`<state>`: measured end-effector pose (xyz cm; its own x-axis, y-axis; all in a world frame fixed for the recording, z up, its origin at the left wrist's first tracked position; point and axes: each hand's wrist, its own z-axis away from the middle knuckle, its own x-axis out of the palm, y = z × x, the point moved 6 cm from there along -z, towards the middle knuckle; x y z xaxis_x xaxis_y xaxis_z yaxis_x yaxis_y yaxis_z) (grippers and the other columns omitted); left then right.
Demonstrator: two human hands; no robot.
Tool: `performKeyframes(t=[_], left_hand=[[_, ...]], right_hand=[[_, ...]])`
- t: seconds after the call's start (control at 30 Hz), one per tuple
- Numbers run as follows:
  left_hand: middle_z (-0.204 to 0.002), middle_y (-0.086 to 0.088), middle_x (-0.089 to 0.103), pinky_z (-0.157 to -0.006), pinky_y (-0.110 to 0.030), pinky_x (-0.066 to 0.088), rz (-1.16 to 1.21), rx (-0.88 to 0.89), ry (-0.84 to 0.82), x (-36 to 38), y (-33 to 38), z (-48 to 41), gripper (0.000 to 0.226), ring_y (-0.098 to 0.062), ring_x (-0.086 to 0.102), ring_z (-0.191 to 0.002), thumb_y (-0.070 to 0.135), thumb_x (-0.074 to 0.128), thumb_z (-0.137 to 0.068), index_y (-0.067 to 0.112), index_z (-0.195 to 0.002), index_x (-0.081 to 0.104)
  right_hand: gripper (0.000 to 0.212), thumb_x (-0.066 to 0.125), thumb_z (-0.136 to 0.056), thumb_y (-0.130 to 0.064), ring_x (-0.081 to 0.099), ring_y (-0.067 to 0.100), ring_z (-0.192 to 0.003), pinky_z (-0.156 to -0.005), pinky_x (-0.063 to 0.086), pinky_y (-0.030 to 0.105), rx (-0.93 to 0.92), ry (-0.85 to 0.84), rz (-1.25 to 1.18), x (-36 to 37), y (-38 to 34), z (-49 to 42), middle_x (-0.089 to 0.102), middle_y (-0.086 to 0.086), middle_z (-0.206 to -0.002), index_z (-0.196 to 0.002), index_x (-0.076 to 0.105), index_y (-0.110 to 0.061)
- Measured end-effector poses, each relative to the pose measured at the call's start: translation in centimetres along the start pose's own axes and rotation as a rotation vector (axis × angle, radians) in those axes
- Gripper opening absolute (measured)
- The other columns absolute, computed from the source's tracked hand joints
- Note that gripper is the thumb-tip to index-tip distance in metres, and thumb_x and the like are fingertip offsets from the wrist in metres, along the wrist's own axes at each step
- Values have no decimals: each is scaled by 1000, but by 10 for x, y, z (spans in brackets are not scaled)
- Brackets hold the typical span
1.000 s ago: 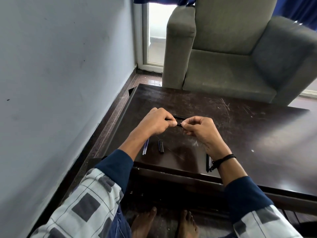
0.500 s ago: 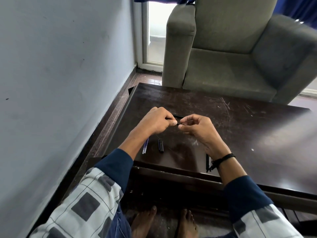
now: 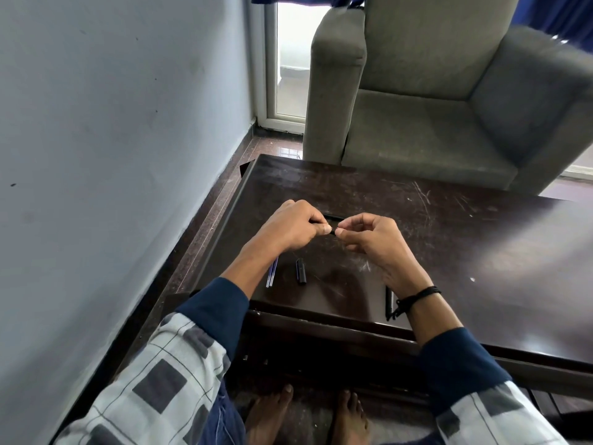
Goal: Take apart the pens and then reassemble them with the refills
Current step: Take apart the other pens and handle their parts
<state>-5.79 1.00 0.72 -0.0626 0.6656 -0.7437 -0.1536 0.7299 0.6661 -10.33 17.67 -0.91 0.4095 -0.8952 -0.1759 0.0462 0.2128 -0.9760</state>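
Blue refills [image 3: 272, 275] lie on the dark surface [image 3: 481, 252], just left of the short black pen piece [image 3: 300, 271], and that piece is my marker. Beyond it, my left grip [image 3: 290, 227] is curled tight around a black pen [image 3: 333, 232], held off the surface. Right of that, my right grip [image 3: 369, 240] pinches the pen's free end between thumb and forefinger. Well right of the marker piece, another black pen [image 3: 389, 305] lies by my wrist. Risk now, I'd say: if that small end comes free with a jerk, it could slip my pinch and vanish against this dark wood or roll off the near edge.
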Motion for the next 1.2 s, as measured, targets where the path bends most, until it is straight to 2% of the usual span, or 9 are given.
performKeyframes(t=[0.17, 0.33, 0.53, 0.63, 0.73, 0.87, 1.03, 1.2], left_hand=[[-105, 3, 74, -94, -38, 52, -9, -5, -9, 1, -2, 0, 18, -12, 61, -103, 39, 70, -94, 30, -106, 80], [-107, 4, 74, -95, -37, 50, -30, -4, -15, 1, -1, -1, 17, -13, 59, -108, 40, 71, -93, 30, -103, 80], [-102, 5, 76, -79, -29, 46, -49, 4, 5, -1, 1, 2, 18, -8, 62, -92, 40, 71, -93, 28, -101, 81], [-99, 5, 76, -73, -25, 47, -53, 6, 6, -1, 2, 2, 17, -5, 63, -88, 40, 71, -93, 28, -99, 81], [-98, 4, 76, -63, -18, 40, -53, 6, 8, -1, 2, 2, 17, -5, 63, -86, 40, 71, -93, 27, -99, 81], [-96, 5, 76, -64, -19, 39, -50, 10, 0, -1, 3, 3, 17, -2, 60, -83, 39, 71, -93, 27, -99, 81], [-97, 4, 76, -78, -28, 46, -49, -4, -4, 0, 2, 3, 16, -7, 63, -91, 41, 72, -92, 29, -97, 81], [-101, 4, 76, -69, -22, 40, -60, 2, 0, -1, 3, 2, 17, -7, 60, -91, 39, 71, -93, 28, -102, 81]], right_hand=[[13, 77, -89, -22, 66, 13, -71, -68, 56, 25, 40, 8, -2, 3, 3, 1, 74, 7, -81, -92, 75, -9], [10, 73, -91, -11, 63, 10, -64, -62, 54, 19, 37, -19, 26, 4, 1, 3, 71, 7, -74, -92, 74, -1], [12, 79, -85, -8, 62, 6, -67, -65, 53, 21, 9, -27, 61, 3, -1, 4, 68, -1, -73, -96, 75, -3], [12, 77, -88, -13, 63, 9, -66, -62, 53, 18, 36, -42, 22, 6, 0, 4, 70, 4, -76, -96, 75, -4], [8, 73, -91, -11, 61, 10, -64, -59, 52, 16, 39, -49, 26, 8, 0, 5, 71, 6, -75, -92, 75, -3], [9, 73, -90, -7, 59, 7, -60, -57, 50, 15, 29, -45, 47, 6, -3, 6, 68, 4, -72, -94, 75, 1], [12, 77, -85, -2, 58, 3, -60, -61, 50, 19, 7, -45, 85, 5, -3, 5, 65, -3, -69, -96, 74, 1], [15, 80, -84, -10, 63, 6, -67, -66, 53, 22, 12, -53, 65, 5, -3, 5, 69, 2, -75, -97, 74, -3]])
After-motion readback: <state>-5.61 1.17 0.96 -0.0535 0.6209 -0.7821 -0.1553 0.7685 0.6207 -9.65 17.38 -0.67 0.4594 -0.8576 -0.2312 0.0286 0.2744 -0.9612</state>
